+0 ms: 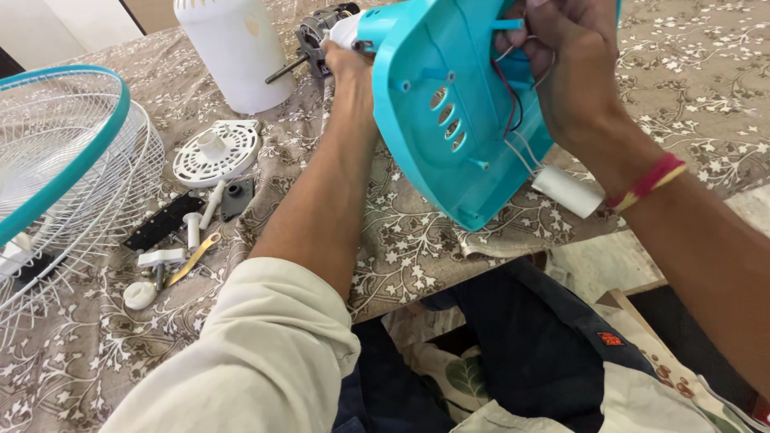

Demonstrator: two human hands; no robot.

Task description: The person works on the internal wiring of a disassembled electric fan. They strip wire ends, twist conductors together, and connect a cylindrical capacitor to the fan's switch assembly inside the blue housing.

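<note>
While the left hand [350,68] is gripping the turquoise fan housing [449,104] above the worktop [698,72], the right hand [561,56] is pinching its wires [509,96]; tugging is risking a snapped lead, with the white capacitor [568,191] dangling.

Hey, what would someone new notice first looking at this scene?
The turquoise fan housing at top centre, held up by the left hand and right hand, with wires and a white capacitor dangling below it. At left lies the white wire fan guard, with small loose parts scattered on the floral tablecloth.
</note>
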